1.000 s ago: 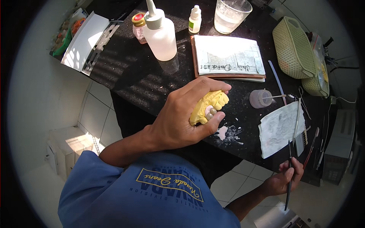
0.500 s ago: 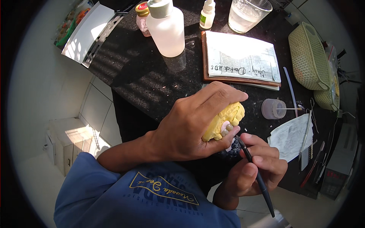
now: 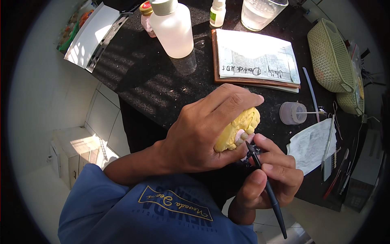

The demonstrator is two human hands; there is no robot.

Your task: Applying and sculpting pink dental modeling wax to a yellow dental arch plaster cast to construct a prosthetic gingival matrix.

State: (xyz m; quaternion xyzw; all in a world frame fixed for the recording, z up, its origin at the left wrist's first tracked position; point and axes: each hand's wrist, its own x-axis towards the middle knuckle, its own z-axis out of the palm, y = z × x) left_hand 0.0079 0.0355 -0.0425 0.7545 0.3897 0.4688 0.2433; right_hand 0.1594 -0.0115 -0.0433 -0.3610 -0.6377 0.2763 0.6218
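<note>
My left hand point(image 3: 205, 128) is wrapped round a yellow dental cast point(image 3: 233, 132), with its toothed side facing right. On the cast sits a patch of pink material carrying a few greyish teeth point(image 3: 242, 137). Between the fingers and thumb of my right hand point(image 3: 272, 175) is a slim black pen-like tool point(image 3: 271, 191). Its upper tip lies at the greyish teeth; whether it touches them I cannot tell. The tool's other end points down toward my lap.
Behind the hands lie a booklet point(image 3: 256, 55) and a translucent white bottle point(image 3: 172, 32). A small cup point(image 3: 291, 113) with a thin stick, a crumpled white sheet point(image 3: 310, 146) and several slim tools are at right. Farther back stand a glass point(image 3: 262, 14) and a woven basket point(image 3: 331, 57).
My right hand has moved up and left, bringing the black tool's tip from beside the cast to the greyish teeth. The left hand keeps its hold on the cast.
</note>
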